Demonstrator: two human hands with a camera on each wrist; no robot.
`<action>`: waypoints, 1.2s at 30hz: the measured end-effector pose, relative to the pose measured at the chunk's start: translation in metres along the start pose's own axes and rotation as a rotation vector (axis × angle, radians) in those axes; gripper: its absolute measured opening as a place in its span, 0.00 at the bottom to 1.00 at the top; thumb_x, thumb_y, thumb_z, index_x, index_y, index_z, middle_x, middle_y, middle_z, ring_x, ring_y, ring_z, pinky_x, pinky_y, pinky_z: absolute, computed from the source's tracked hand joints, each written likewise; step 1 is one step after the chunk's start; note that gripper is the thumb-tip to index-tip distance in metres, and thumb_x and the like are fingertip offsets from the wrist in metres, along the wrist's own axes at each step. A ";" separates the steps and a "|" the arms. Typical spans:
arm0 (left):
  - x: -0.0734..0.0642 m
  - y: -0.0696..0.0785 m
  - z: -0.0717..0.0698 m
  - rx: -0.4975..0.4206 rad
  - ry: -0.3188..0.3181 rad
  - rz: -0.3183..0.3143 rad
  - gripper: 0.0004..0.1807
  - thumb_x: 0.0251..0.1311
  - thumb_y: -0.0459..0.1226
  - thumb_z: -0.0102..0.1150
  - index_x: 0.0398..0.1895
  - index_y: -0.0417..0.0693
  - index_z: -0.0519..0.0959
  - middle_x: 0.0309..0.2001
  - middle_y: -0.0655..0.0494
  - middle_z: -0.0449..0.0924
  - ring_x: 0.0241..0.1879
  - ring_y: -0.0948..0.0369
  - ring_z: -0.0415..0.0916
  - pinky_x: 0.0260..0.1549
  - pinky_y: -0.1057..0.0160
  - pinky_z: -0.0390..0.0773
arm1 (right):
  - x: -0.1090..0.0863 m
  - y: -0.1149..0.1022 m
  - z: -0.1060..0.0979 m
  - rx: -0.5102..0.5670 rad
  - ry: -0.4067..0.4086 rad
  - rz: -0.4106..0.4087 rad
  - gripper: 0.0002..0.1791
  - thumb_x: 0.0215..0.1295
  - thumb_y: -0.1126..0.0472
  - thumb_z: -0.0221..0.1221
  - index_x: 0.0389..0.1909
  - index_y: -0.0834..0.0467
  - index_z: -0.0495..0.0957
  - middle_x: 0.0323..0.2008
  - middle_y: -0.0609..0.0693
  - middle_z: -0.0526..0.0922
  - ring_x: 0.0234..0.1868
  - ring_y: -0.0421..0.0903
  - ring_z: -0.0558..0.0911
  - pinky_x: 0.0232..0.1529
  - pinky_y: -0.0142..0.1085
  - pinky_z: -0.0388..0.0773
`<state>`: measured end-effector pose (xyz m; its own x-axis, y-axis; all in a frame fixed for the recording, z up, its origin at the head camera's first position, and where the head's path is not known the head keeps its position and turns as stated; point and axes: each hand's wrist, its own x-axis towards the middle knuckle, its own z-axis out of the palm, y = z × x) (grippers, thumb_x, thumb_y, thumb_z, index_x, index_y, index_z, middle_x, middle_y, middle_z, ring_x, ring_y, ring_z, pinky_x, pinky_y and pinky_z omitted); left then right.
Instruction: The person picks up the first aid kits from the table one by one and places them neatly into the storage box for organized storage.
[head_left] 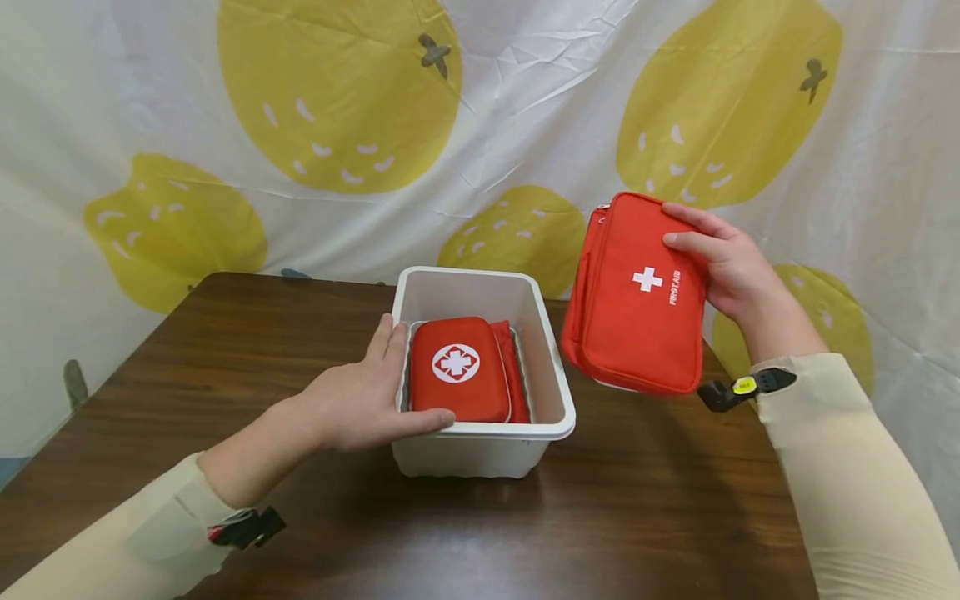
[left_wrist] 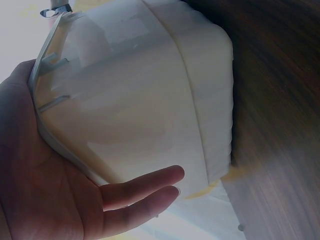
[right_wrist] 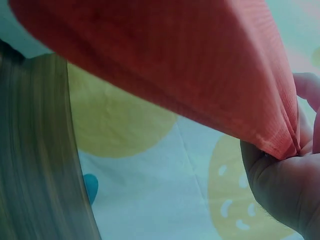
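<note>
In the head view my right hand [head_left: 738, 262] grips a red first aid bag [head_left: 637, 308] by its upper right edge, up in the air to the right of a white plastic bin [head_left: 472, 457]. A white cross and lettering mark the bag's front. The right wrist view shows its red fabric [right_wrist: 165, 65] pinched at a corner. My left hand [head_left: 352, 408] rests against the bin's left side, thumb along the front rim; in the left wrist view its fingers [left_wrist: 145, 187] lie fairly straight beside the outer wall. Inside the bin sits a red case [head_left: 465, 396] with a white round emblem.
Another red item [head_left: 517, 375] lies partly hidden beside the case in the bin. The bin stands on a dark wooden table [head_left: 300, 517]. Behind it hangs a white cloth [head_left: 525, 100] printed with yellow fruit.
</note>
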<state>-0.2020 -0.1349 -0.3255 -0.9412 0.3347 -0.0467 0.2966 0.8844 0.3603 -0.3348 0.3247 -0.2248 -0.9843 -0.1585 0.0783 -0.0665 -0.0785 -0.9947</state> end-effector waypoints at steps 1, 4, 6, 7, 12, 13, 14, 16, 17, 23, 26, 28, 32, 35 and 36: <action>0.000 0.000 0.000 0.001 0.001 0.001 0.75 0.60 0.80 0.56 0.90 0.36 0.39 0.91 0.35 0.31 0.40 0.47 0.89 0.47 0.44 0.86 | 0.001 -0.001 0.003 0.008 -0.004 -0.003 0.25 0.78 0.63 0.65 0.71 0.41 0.82 0.57 0.41 0.86 0.45 0.42 0.92 0.44 0.36 0.91; 0.000 0.000 -0.001 0.001 -0.002 0.002 0.75 0.60 0.80 0.56 0.90 0.35 0.39 0.90 0.35 0.31 0.40 0.46 0.89 0.47 0.44 0.86 | 0.003 -0.003 0.011 0.026 -0.018 -0.009 0.24 0.79 0.65 0.64 0.70 0.41 0.83 0.55 0.42 0.88 0.45 0.42 0.92 0.44 0.36 0.91; 0.000 0.000 -0.001 0.001 -0.003 0.001 0.75 0.60 0.80 0.56 0.90 0.35 0.39 0.91 0.35 0.31 0.41 0.46 0.89 0.47 0.43 0.86 | 0.006 -0.003 0.017 0.029 -0.023 -0.014 0.24 0.78 0.65 0.64 0.69 0.41 0.84 0.55 0.42 0.88 0.45 0.42 0.92 0.44 0.36 0.91; 0.000 0.000 -0.001 0.001 -0.003 0.001 0.75 0.60 0.80 0.56 0.90 0.35 0.39 0.91 0.35 0.31 0.41 0.46 0.89 0.48 0.43 0.86 | 0.007 -0.003 0.019 0.030 -0.026 -0.018 0.24 0.78 0.65 0.64 0.69 0.42 0.84 0.55 0.42 0.88 0.45 0.42 0.92 0.44 0.36 0.91; 0.000 0.001 -0.001 0.000 -0.002 0.003 0.75 0.60 0.80 0.55 0.90 0.36 0.39 0.91 0.36 0.31 0.40 0.46 0.89 0.48 0.43 0.86 | 0.012 -0.001 0.034 0.028 -0.034 -0.022 0.25 0.78 0.65 0.65 0.70 0.43 0.83 0.56 0.43 0.87 0.45 0.42 0.91 0.44 0.36 0.90; 0.000 0.001 -0.001 0.000 -0.002 0.004 0.75 0.60 0.80 0.56 0.90 0.36 0.39 0.91 0.35 0.31 0.39 0.47 0.89 0.48 0.43 0.86 | 0.012 -0.001 0.037 0.026 -0.034 -0.021 0.25 0.78 0.65 0.65 0.70 0.43 0.83 0.55 0.43 0.87 0.45 0.42 0.91 0.44 0.36 0.90; 0.000 0.001 -0.001 0.000 -0.003 0.004 0.75 0.60 0.80 0.56 0.90 0.35 0.39 0.91 0.35 0.31 0.39 0.47 0.89 0.48 0.43 0.86 | 0.013 -0.001 0.041 0.022 -0.037 -0.020 0.26 0.78 0.65 0.65 0.71 0.43 0.82 0.55 0.43 0.87 0.45 0.42 0.91 0.45 0.36 0.90; 0.000 0.002 -0.001 0.001 -0.006 0.005 0.75 0.60 0.80 0.56 0.90 0.35 0.39 0.91 0.35 0.31 0.39 0.47 0.89 0.47 0.43 0.86 | 0.014 -0.002 0.047 0.016 -0.038 -0.017 0.27 0.78 0.64 0.65 0.73 0.43 0.81 0.55 0.43 0.87 0.45 0.42 0.91 0.45 0.35 0.90; 0.000 0.002 -0.001 0.000 -0.006 0.004 0.75 0.60 0.80 0.56 0.90 0.35 0.39 0.91 0.35 0.31 0.39 0.47 0.89 0.48 0.43 0.86 | 0.015 -0.002 0.050 0.013 -0.041 -0.015 0.28 0.78 0.64 0.66 0.74 0.43 0.80 0.55 0.43 0.87 0.45 0.42 0.91 0.45 0.35 0.90; 0.000 0.002 -0.001 -0.011 0.002 0.006 0.76 0.59 0.80 0.56 0.90 0.35 0.40 0.90 0.34 0.32 0.43 0.44 0.90 0.49 0.42 0.86 | 0.019 -0.002 0.064 0.012 -0.057 -0.004 0.29 0.76 0.64 0.67 0.75 0.44 0.79 0.55 0.44 0.87 0.45 0.42 0.91 0.45 0.35 0.90; -0.001 0.002 -0.001 -0.014 0.005 0.007 0.76 0.59 0.81 0.56 0.90 0.35 0.40 0.90 0.34 0.32 0.44 0.43 0.90 0.49 0.42 0.87 | 0.022 0.000 0.073 0.019 -0.066 -0.005 0.28 0.76 0.64 0.67 0.74 0.45 0.80 0.53 0.45 0.89 0.44 0.42 0.91 0.45 0.36 0.90; -0.002 0.002 -0.001 -0.012 0.004 0.007 0.76 0.59 0.81 0.56 0.90 0.35 0.40 0.90 0.34 0.32 0.44 0.44 0.90 0.48 0.42 0.87 | 0.024 0.001 0.078 0.021 -0.068 -0.007 0.28 0.76 0.64 0.67 0.73 0.45 0.81 0.51 0.46 0.89 0.43 0.43 0.92 0.44 0.36 0.91; -0.002 0.002 -0.001 -0.009 -0.003 0.003 0.76 0.59 0.81 0.55 0.90 0.36 0.39 0.91 0.35 0.31 0.43 0.45 0.90 0.48 0.42 0.87 | 0.029 0.002 0.091 0.017 -0.073 -0.012 0.26 0.77 0.63 0.67 0.73 0.46 0.82 0.53 0.46 0.89 0.44 0.43 0.91 0.46 0.36 0.91; -0.003 0.002 -0.002 -0.008 -0.006 0.001 0.77 0.59 0.82 0.54 0.90 0.36 0.39 0.91 0.35 0.31 0.43 0.45 0.90 0.48 0.43 0.87 | 0.033 0.002 0.101 0.006 -0.073 -0.008 0.26 0.78 0.62 0.66 0.74 0.46 0.81 0.55 0.46 0.87 0.46 0.43 0.91 0.47 0.36 0.90; -0.003 0.003 -0.002 -0.009 -0.007 0.001 0.77 0.59 0.82 0.54 0.90 0.36 0.39 0.91 0.35 0.31 0.44 0.44 0.90 0.48 0.43 0.87 | 0.034 0.002 0.104 0.008 -0.066 -0.004 0.26 0.78 0.61 0.66 0.74 0.47 0.81 0.55 0.46 0.87 0.46 0.43 0.91 0.47 0.36 0.90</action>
<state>-0.1988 -0.1343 -0.3226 -0.9398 0.3376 -0.0526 0.2958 0.8810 0.3692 -0.3515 0.2167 -0.2171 -0.9710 -0.2228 0.0868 -0.0690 -0.0866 -0.9939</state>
